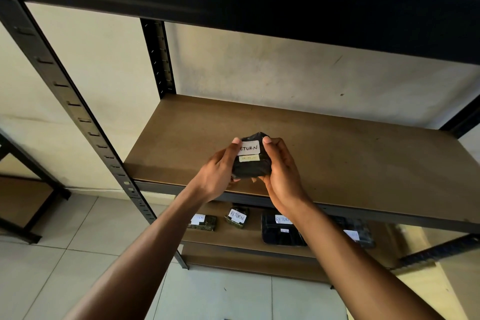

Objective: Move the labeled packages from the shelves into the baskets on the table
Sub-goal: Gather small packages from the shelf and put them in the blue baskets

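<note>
Lettering on the white label (pixel 248 148) reads "ETURN", its first letter covered by the left thumb, and the writing on the smaller yellowish label (pixel 248 158) just beneath it is too blurred to read. Both labels sit on a small black package (pixel 251 167), which is held over the front part of the middle shelf board (pixel 337 153); whether its underside touches the board cannot be told. The left hand (pixel 215 176) grips its left side and the right hand (pixel 281 176) its right, each with a thumb pressed at an upper corner beside the white label and fingers curled underneath, mostly out of sight. The labelled face is turned up toward the camera, the word running left to right with a slight rise to the right, and the package's top end points toward the back wall. It is a lumpy bundle, a little taller than wide, so its long axis is hard to call. On the lower shelf (pixel 249 238), one labelled package (pixel 202 222) is partly hidden by the left forearm, a second (pixel 237 216) shows "RETURN" in full, and a larger black package (pixel 281 231) and another (pixel 359 236) are cut across by the right forearm.
</note>
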